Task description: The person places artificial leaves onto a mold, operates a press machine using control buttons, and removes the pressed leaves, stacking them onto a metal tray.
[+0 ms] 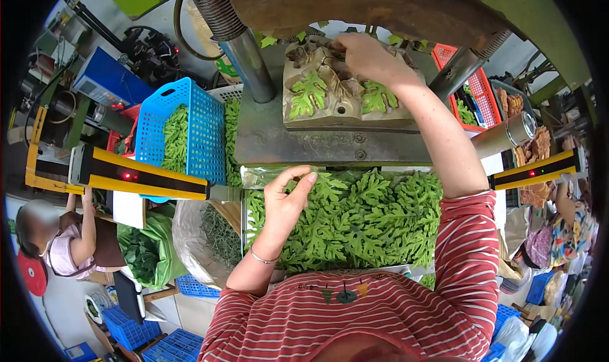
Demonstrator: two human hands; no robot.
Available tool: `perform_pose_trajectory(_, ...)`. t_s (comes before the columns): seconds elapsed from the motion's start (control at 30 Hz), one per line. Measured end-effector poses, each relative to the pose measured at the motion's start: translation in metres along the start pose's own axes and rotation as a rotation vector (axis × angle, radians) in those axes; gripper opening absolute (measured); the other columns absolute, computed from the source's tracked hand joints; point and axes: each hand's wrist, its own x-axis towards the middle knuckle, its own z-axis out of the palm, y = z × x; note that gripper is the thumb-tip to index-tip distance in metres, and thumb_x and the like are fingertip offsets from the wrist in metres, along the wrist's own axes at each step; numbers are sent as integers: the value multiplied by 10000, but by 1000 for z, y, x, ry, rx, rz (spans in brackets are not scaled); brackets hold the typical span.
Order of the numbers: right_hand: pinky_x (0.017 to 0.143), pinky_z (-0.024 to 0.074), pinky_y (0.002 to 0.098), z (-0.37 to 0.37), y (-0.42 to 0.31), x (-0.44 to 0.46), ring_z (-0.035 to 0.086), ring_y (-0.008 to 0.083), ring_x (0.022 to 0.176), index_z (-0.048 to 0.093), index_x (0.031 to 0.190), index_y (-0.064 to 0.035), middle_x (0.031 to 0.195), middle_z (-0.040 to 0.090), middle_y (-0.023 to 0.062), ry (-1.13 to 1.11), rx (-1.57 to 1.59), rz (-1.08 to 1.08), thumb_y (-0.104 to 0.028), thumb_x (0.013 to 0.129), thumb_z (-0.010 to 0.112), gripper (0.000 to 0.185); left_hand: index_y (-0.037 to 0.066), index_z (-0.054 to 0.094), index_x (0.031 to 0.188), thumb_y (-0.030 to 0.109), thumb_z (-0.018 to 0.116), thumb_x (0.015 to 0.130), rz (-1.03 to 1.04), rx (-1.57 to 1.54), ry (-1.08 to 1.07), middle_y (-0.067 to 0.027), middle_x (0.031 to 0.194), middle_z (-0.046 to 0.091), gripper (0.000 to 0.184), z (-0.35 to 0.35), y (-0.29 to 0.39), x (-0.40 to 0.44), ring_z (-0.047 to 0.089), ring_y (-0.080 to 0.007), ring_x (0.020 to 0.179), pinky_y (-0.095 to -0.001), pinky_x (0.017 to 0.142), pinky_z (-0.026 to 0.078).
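Observation:
My left hand is closed in a pinch above a tray of green lobed artificial leaves. A green leaf extends from its fingertips. Over the far part of a metal mould block, my right hand reaches with curled fingers pointing down. What those fingers hold, if anything, is hidden. Two green leaves lie on the near part of the mould, one on the left and another on the right, below my right wrist. The mould rests on a grey metal press plate.
The press's upper plate hangs above my right hand, between steel posts. Yellow-black sensor bars flank me. A blue basket of leaves stands left, a red crate right. Another person sits at far left.

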Motion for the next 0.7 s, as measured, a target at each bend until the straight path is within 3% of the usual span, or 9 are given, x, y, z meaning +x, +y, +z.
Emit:
perform_pose_trajectory(0.17, 685, 444, 345, -11, -3, -12, 573, 260, 761, 601, 966, 20, 892, 633, 132, 110, 113, -30, -52, 789, 415, 267, 9, 641, 955, 13, 645, 812, 51, 34, 5, -19, 730, 592, 144, -3, 8, -6, 429, -50, 470, -164, 419, 359)
perform_pose_trajectory(0.33, 687, 441, 314, -6, 8, 5, 568, 237, 753, 607, 973, -1, 874, 631, 103, 48, 30, -136, -86, 799, 437, 258, 8, 643, 952, 15, 646, 811, 80, 50, 6, -20, 735, 590, 142, -4, 7, -8, 432, -50, 479, -165, 421, 356)
perform_pose_trajectory(0.5, 687, 442, 308, -24, 2, 3, 571, 226, 748, 622, 933, -14, 878, 639, 85, 20, 84, 135, -112, 802, 465, 227, 9, 644, 949, 21, 648, 812, 75, 53, -26, -24, 739, 591, 138, -7, 2, -3, 432, -51, 479, -166, 423, 351)
perform_pose_trajectory(0.7, 692, 443, 321, -2, 18, 16, 572, 250, 756, 625, 909, -17, 890, 649, 68, 65, 39, -65, -93, 786, 462, 218, 10, 644, 951, 21, 647, 812, 45, 80, -15, -26, 746, 594, 139, -5, -1, 3, 432, -51, 478, -168, 420, 346)
